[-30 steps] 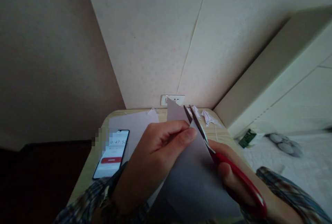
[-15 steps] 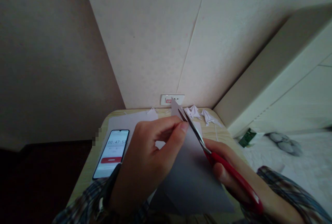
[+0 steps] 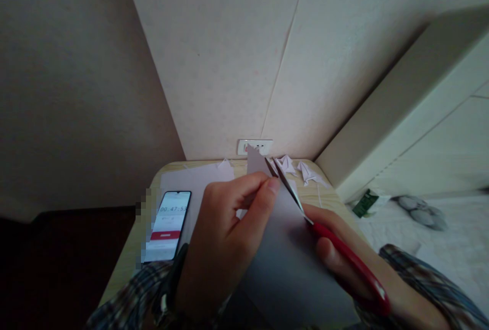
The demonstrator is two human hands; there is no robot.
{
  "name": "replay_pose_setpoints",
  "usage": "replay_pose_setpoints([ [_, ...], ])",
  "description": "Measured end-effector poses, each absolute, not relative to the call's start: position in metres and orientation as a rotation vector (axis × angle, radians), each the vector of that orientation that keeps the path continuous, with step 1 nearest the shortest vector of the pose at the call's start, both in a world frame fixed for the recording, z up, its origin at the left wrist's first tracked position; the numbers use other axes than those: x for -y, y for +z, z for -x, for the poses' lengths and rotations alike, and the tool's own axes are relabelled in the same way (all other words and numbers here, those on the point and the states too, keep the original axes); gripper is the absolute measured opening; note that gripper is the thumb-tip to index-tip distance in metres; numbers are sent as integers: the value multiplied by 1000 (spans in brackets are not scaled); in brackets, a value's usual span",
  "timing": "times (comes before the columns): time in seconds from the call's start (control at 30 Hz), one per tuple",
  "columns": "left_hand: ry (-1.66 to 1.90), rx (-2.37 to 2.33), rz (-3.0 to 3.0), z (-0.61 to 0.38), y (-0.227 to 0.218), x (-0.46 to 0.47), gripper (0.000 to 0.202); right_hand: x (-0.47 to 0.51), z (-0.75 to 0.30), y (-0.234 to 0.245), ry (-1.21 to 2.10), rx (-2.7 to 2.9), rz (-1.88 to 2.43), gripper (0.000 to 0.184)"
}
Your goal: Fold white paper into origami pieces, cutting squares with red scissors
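My left hand pinches a sheet of paper between thumb and forefinger, close to its upper edge. The sheet is held up over the table, its pointed corner rising toward the wall socket. Red-handled scissors are in my right hand, fingers wrapped round the handles. Their blades are slightly apart and lie along the sheet's right edge, with the tips just past my left fingertips. Whether the blades are biting into the paper here I cannot tell.
A phone showing a timer lies on white paper at the table's left. Several folded paper pieces sit along the back right edge. Behind is a wall socket. A green box and grey slippers lie beyond the right side.
Both hands, the sheet and the scissors have shifted slightly to the right. The paper's corner now leans a little further left. Grips are unchanged.
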State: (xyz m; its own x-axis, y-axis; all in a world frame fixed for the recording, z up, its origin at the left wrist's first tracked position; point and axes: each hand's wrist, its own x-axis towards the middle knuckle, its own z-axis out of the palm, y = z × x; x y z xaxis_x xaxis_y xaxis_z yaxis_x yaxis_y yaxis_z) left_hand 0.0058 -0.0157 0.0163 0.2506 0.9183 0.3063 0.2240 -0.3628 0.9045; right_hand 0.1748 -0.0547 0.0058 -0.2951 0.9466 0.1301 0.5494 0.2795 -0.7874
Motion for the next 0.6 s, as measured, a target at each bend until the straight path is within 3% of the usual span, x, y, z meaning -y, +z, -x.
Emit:
replay_pose_setpoints([
  [0.47,1087,-991,-1795,-1,19,14,37,49,-182,-5,1029,1834,1329,60],
  [0.6,1107,-1007,-1811,3,19,11,32,33,-198,-36,952,1857,1586,45],
])
